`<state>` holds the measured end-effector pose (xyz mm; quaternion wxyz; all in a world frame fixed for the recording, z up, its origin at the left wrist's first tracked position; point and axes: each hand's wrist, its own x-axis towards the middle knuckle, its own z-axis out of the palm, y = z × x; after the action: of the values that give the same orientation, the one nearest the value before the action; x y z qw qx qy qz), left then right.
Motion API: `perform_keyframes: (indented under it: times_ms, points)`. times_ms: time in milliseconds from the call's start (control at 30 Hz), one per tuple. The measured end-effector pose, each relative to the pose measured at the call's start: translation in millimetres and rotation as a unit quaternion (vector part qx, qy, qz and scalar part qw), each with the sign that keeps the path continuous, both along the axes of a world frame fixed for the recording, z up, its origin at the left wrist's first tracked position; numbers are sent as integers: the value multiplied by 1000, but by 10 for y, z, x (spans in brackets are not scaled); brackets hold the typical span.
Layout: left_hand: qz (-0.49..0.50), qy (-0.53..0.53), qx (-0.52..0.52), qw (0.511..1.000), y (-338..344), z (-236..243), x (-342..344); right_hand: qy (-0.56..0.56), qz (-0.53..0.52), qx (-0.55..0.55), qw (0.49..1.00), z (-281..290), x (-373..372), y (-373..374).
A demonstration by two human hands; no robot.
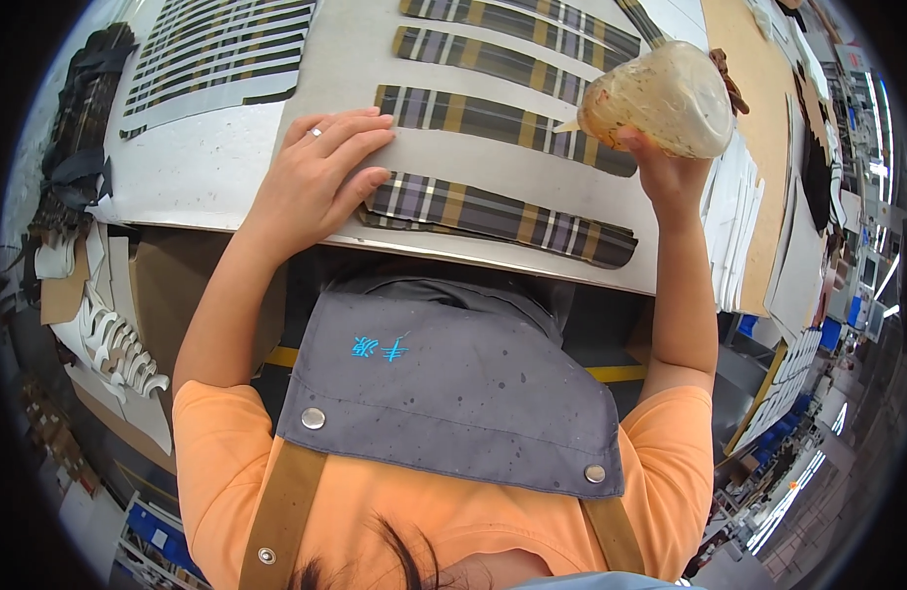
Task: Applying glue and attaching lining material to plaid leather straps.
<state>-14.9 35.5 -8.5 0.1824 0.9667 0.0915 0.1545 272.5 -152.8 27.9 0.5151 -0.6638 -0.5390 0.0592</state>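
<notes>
My right hand (pixel 665 175) is wrapped round a translucent, yellow-stained squeeze bottle (pixel 670 93), held tilted so its narrow nozzle (pixel 568 127) points left. The nozzle is over a plaid fabric strip (pixel 493 120), the second from the near edge; whether it touches cannot be made out. Resting on the grey board (pixel 424 152), my left hand (pixel 325 172) has its fingers stretched out and holds nothing. Its fingertips are at the left end of that strip, and its thumb is beside the nearest plaid strip (pixel 502 218). More plaid strips (pixel 483 57) lie parallel farther back.
At the back left, many narrow plaid strips (pixel 222 59) lie in rows on white sheet. Dark fabric scraps (pixel 80 128) hang at the far left. White strips (pixel 731 221) are stacked right of my right forearm. Curled white offcuts (pixel 119 344) lie below the table's left side.
</notes>
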Motion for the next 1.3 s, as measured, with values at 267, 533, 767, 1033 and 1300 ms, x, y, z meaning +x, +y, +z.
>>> perform_keyframes:
  times_ms: [267,533,767,1033,1300]
  points:
    - [-4,16,6,1000,2,27,6,30,-71,19,997,-54,263,-445]
    - [0,18,1,1000,3,44,10,29,-174,7,984,-5,466,-787]
    - [0,10,1,1000,4,29,2,132,-130,92,978,28,422,-529]
    - [-3,3,-13,1000,7,8,4,186,107,86,973,-26,-390,483]
    - [-1,-1,-25,1000,13,-6,-11,60,143,-9,988,-51,-449,619]
